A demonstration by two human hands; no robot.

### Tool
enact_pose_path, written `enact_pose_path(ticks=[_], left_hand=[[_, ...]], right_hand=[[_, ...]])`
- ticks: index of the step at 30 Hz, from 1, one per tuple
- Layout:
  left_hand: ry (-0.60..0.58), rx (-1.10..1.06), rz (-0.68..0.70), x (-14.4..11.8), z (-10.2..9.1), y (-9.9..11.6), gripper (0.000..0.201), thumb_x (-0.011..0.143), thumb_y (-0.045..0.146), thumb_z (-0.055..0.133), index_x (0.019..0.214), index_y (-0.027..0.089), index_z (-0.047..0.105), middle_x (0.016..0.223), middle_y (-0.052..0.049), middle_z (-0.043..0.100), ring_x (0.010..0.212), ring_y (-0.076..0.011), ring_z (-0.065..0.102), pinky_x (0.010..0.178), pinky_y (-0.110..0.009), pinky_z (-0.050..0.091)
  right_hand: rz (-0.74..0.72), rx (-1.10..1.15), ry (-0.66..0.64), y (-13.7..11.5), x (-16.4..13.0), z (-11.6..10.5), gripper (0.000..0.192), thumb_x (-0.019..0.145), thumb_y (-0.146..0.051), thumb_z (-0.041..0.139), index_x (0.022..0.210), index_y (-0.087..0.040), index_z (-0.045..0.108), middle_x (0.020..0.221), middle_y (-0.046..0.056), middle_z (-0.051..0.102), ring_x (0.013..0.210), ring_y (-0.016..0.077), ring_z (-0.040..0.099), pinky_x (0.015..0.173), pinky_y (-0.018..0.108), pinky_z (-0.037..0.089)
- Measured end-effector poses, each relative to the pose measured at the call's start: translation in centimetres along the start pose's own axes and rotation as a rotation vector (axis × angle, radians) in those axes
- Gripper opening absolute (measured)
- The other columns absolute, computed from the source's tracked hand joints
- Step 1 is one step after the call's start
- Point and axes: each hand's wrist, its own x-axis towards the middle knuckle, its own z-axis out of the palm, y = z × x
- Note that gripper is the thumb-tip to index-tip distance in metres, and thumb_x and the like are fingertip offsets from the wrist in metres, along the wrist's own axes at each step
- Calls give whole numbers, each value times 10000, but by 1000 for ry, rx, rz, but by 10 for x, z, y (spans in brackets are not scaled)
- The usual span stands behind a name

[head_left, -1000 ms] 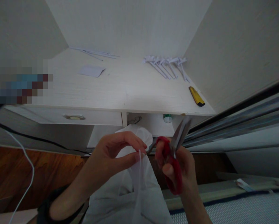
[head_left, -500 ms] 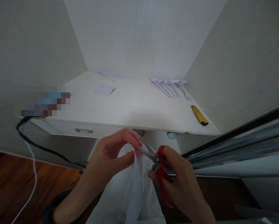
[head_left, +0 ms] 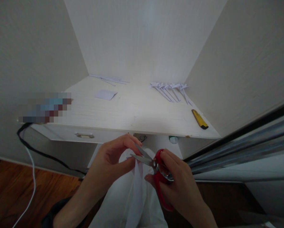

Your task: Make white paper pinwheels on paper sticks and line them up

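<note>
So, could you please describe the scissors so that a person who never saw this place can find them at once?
Find the white desk, then look just below its front edge in the view. The scissors are in the right hand, open blades pointing toward the left hand. Their red handles set them apart from the white paper that the left hand pinches.

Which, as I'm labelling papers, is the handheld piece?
The long white strip hanging from the left hand; the others, like the small sheet, lie on the desk.
</note>
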Motion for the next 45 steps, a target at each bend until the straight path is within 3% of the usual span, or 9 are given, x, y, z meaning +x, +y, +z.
enact_pose_path(ticks=[15,28,45], left_hand=[[-27,-11,16,-1,2,2,125,694,86,693,712,207,717,799,6,668,768,-122,612,727,-191,464],[-38,38,42,-2,2,4,240,677,4,646,674,239,698,796,33,657,789,-120,601,732,-180,458],[43,111,34,-3,3,7,206,642,26,648,644,227,692,793,-6,658,766,-168,596,762,-267,487]], right_hand=[[-41,-20,40,-3,0,-4,339,743,-367,738,760,-209,439,680,-32,519,547,115,442,494,215,347],[-32,-38,34,-2,-2,-2,259,824,-340,620,719,-209,422,665,-22,512,539,112,438,494,212,342],[18,-24,45,-6,-1,-6,253,791,-319,637,719,-211,420,669,-9,508,557,126,439,497,225,327]])
